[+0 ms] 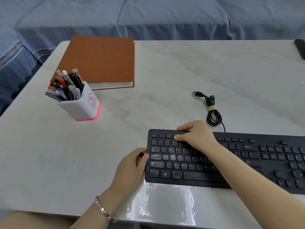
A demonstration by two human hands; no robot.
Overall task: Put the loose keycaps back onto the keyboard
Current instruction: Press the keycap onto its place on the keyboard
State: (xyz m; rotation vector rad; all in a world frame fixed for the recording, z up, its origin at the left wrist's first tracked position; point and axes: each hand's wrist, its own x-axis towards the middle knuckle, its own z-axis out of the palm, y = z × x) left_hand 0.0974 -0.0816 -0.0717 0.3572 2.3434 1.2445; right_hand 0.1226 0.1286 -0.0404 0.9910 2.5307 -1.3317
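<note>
**Keycap pinched at the keyboard's left edge**

Head view: A black full-size plastic keyboard (239,164) lies flat on the near right part of the pale marbled counter (181,71), and its right end runs out of the picture. The left hand (132,167) sits just beside the keyboard's left edge, level with the Caps Lock row. Its thumb and curled fingers pinch a small black loose keycap (140,155), held just off the edge of the board. A metal link bracelet (105,210) circles the left wrist.

The right hand (196,136) lies palm down on the keyboard's upper left part. Its fingers are stretched out toward the left, one along the far edge and one on the function row, and nothing shows gripped in them. It hides the keys beneath it, so whether any socket there is bare cannot be told.

Behind the keyboard a black USB cable (212,113) lies coiled and bound with a pale band. On the left stands a white square pen holder with a glowing pink base (82,106), full of pens. Just behind it rests a closed rust-brown hardcover book (102,60). Blue cloth (148,14) fills the background.
</note>
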